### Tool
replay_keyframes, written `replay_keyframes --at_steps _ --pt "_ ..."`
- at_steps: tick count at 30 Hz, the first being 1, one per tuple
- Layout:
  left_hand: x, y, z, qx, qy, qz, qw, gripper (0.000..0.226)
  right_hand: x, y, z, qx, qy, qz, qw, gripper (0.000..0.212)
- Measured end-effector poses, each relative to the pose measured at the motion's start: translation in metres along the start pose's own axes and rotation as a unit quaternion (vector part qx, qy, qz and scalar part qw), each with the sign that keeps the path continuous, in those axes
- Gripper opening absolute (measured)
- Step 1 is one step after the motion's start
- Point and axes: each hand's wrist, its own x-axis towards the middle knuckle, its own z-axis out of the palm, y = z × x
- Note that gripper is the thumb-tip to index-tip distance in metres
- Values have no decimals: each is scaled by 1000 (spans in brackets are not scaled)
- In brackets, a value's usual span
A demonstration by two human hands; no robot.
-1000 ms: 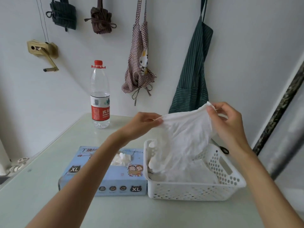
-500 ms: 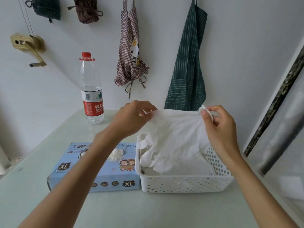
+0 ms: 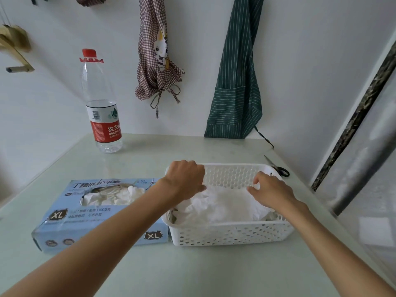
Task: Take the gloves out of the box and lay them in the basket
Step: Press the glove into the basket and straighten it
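Curled fingers of the left hand (image 3: 186,179) and right hand (image 3: 270,190) pinch the thin, crinkled white glove (image 3: 222,205), spread inside the perforated white plastic basket (image 3: 231,233); releasing both edges together should keep it flat. More gloves fill the pale blue cardboard box (image 3: 70,221) beside it.

"XL" and "100" on blue glove box (image 3: 102,213); "NONGFU" on water bottle (image 3: 100,108) label
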Motion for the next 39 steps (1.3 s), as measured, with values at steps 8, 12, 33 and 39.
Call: replay_keyframes --at_steps 8,12,33,39 --pt "-8 -2 5 66 -209 27 975 27 -3 4 2 -33 29 -32 999 31" --pt "-6 -5 3 125 -112 5 986 22 -5 1 2 -103 17 -45 994 22" --pt "-2 -6 52 198 -321 106 920 84 11 -4 -6 -21 -310 -62 949 85" --pt "3 -7 41 159 -261 135 943 89 12 0 -5 7 -313 -55 948 84"
